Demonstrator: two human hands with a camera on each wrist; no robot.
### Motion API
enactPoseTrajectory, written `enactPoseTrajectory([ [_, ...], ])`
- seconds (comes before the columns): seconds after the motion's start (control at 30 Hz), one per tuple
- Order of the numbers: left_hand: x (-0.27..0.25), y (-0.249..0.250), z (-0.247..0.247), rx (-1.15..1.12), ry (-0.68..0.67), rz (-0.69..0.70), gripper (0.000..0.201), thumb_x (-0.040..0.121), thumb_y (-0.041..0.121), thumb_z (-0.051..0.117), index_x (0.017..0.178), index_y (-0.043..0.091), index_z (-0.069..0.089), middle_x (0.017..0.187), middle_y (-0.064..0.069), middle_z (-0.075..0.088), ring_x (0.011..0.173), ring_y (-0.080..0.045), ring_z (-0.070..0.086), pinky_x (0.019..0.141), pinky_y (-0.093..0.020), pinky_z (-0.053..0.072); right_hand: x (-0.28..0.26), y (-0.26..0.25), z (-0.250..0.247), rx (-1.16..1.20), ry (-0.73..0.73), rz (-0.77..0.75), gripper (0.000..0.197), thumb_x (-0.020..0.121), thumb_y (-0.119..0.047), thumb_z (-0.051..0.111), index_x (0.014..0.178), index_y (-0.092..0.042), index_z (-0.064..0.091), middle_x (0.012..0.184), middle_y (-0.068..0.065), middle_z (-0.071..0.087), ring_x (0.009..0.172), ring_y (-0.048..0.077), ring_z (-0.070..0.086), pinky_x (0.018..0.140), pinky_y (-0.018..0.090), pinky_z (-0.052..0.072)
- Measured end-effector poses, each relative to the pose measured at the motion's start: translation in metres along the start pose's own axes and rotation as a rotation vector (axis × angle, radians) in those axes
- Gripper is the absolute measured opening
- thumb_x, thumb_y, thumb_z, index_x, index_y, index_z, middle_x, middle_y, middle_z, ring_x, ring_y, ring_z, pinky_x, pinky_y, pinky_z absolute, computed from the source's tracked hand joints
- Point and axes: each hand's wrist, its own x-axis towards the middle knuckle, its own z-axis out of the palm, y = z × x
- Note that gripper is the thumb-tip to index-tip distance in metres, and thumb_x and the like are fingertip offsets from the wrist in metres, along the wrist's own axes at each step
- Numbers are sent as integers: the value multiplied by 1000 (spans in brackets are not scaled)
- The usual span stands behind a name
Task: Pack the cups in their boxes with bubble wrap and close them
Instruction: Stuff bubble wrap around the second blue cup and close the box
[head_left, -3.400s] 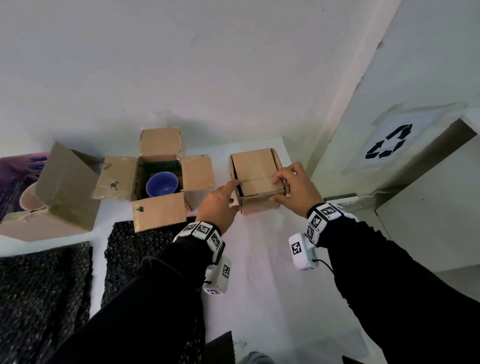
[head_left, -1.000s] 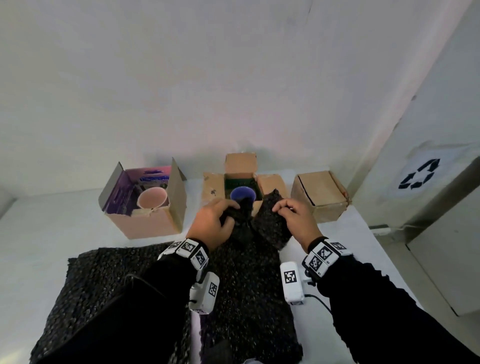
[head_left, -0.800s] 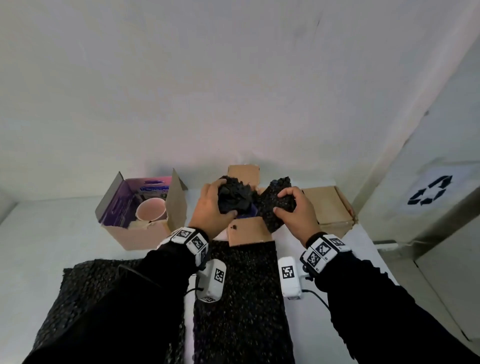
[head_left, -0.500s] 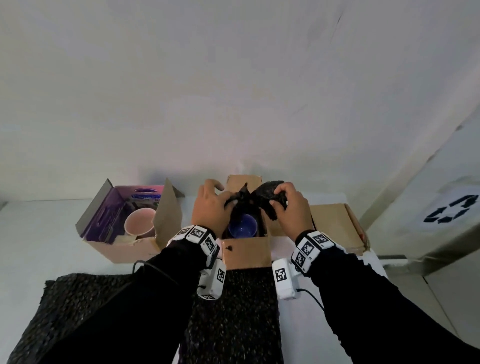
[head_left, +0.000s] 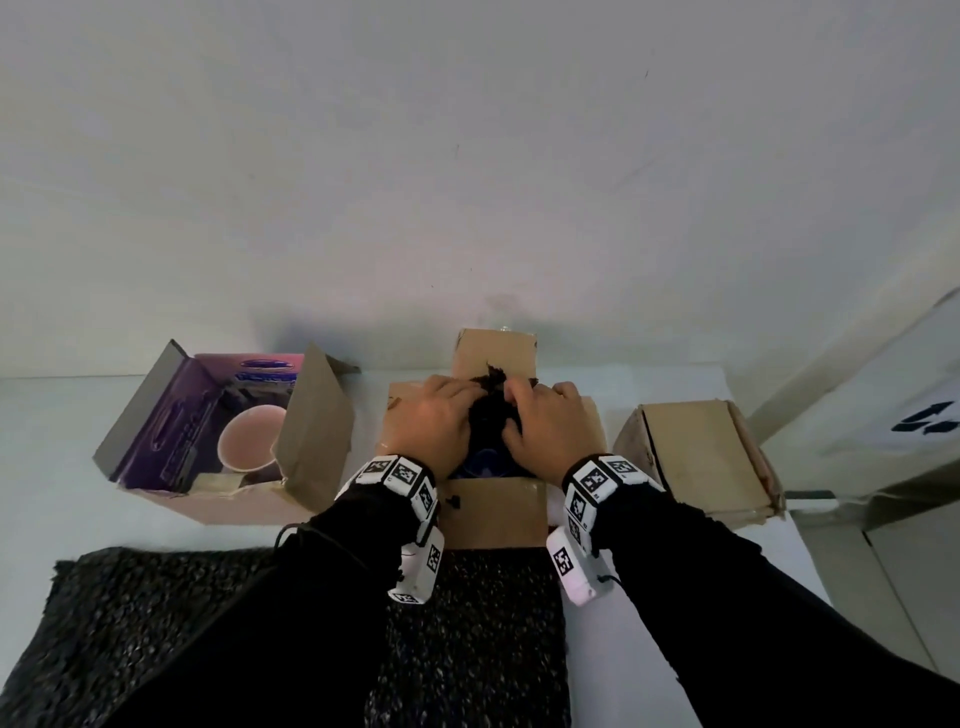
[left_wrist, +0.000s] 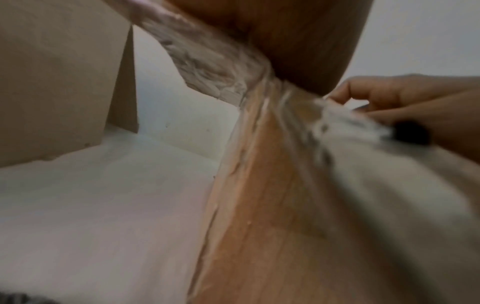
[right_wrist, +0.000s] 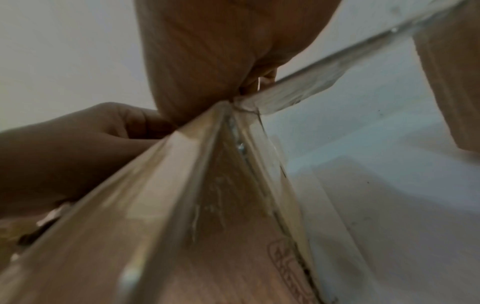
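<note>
Both hands are working side by side over the open middle box (head_left: 493, 512). The left hand (head_left: 434, 428) and right hand (head_left: 550, 431) are curling their fingers around a wad of black bubble wrap (head_left: 491, 421) between them, and the blue cup (head_left: 480, 470) is showing just beneath their palms inside that box.

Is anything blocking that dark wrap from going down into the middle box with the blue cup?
Nothing visible does. All four flaps of the middle box are folded outward, and both the left hand and right hand press the bubble wrap into the opening over the blue cup.
</note>
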Motion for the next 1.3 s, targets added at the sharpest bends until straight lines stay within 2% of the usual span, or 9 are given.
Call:
enactPoseTrajectory([
  [0.1, 1, 4, -7, 102, -113, -37, 47, 86, 24, 51, 130, 37, 41, 113, 3, 64, 93, -25, 62, 70, -42, 54, 1, 0, 7, -32, 8, 25, 32, 77, -13, 58, 110, -16, 55, 92, 5, 65, 85, 29, 55, 78, 35, 37],
  [0.2, 7, 3, -7, 24, -153, -103, 42, 86, 22, 54, 122, 31, 35, 111, 2, 63, 82, -27, 64, 67, -45, 53, 5, 2, 16, -36, 69, -27, 36, 74, -6, 61, 109, -14, 57, 106, 9, 56, 92, 29, 51, 73, 39, 43],
  [0.3, 9, 0, -6, 137, -135, -35, 35, 84, 29, 58, 115, 31, 43, 113, 4, 61, 103, -26, 54, 85, -46, 45, 10, 1, 19, -87, 22, -92, 33, 75, -6, 58, 107, -14, 58, 110, 7, 57, 95, 27, 54, 79, 39, 41],
  [0.47, 4, -3, -5, 200, 49, -36, 27, 75, 51, 58, 94, 33, 62, 97, 12, 66, 109, -21, 48, 90, -43, 26, 8, 4, 16, -151, -135, -125, 25, 84, -26, 43, 104, -16, 54, 90, 1, 66, 90, 23, 55, 89, 40, 27],
  [0.63, -1, -9, -11, 288, -116, 15, 41, 69, 55, 54, 105, 37, 66, 108, 12, 63, 118, -23, 43, 96, -47, 19, -2, 8, 12, -135, -95, -126, 50, 71, -57, 47, 109, -25, 51, 107, -3, 53, 102, 21, 46, 88, 42, 28],
  [0.77, 2, -1, -14, 325, -79, -40, 30, 80, 42, 62, 109, 33, 59, 108, 10, 64, 111, -22, 43, 86, -40, 19, 0, 14, 6, -175, -105, -63, 36, 67, -34, 63, 99, -28, 47, 100, -7, 57, 98, 22, 43, 80, 38, 23],
  [0.97, 4, -2, -13, 335, -20, -69, 4, 79, 30, 66, 81, 27, 65, 87, 9, 65, 96, -24, 47, 79, -38, 22, 9, 12, 8, -149, 115, 50, 22, 70, -4, 68, 78, -20, 55, 79, 0, 57, 76, 26, 49, 70, 36, 32],
  [1.13, 1, -2, -11, 370, -45, 4, 13, 83, 34, 59, 84, 30, 72, 82, 14, 68, 99, -20, 48, 82, -39, 21, 11, 6, 15, -331, 19, 34, 11, 71, -14, 69, 77, -24, 69, 73, -5, 66, 90, 26, 51, 74, 37, 23],
  [1.3, -6, -5, -7, 320, 32, 63, 27, 86, 37, 50, 74, 25, 70, 77, 12, 69, 99, -19, 52, 87, -41, 24, 7, 6, 17, -315, 64, -15, 11, 72, -24, 62, 78, -18, 68, 78, 3, 67, 104, 29, 49, 86, 43, 23],
])
